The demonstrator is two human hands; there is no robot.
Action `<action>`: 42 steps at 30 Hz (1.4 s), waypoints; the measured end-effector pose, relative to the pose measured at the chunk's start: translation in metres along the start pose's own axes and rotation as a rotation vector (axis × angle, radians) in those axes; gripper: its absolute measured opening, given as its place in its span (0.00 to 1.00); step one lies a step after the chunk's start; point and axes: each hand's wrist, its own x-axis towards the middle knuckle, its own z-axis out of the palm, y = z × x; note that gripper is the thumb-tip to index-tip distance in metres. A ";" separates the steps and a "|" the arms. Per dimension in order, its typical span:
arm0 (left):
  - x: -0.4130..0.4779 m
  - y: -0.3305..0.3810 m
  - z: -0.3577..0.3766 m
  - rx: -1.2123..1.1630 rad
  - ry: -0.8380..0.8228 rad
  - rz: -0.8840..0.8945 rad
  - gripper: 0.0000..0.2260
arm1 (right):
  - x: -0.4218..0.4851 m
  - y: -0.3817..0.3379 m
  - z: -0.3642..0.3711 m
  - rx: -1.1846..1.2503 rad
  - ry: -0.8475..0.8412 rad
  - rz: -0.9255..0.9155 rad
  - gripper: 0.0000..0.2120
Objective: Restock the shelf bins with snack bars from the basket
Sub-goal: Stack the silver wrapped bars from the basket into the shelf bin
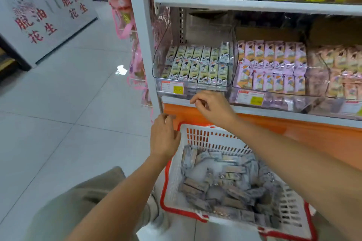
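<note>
A white basket with a red rim (197,136) stands on the floor against the shelf and holds several grey-wrapped snack bars (225,182) in a loose pile. Above it a clear shelf bin (162,49) holds two neat rows of pale green snack bars (197,64). My right hand (212,106) hovers in front of the shelf edge just below that bin, its fingers loosely curled with nothing visible in them. Lower down, my left hand (164,136) is at the basket's far left corner, fingers pointing up towards the orange shelf base, holding nothing.
To the right a second clear bin (278,101) holds pink-wrapped bars (274,64), with another bin of orange-pink packs (342,76) beyond. Bagged snacks fill the shelf above (254,5). The white shelf post (145,45) stands left, with tiled floor (68,103) and a white display box (45,11).
</note>
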 end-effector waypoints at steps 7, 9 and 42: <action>-0.070 -0.010 0.059 0.161 -0.276 -0.191 0.25 | -0.101 0.046 0.051 -0.070 -0.361 0.302 0.10; -0.084 -0.013 0.072 0.154 -0.290 -0.255 0.28 | -0.129 0.065 0.070 -0.109 -0.565 0.445 0.10; -0.099 -0.021 0.084 0.154 -0.465 -0.325 0.40 | -0.175 0.076 0.076 1.052 -0.447 1.238 0.08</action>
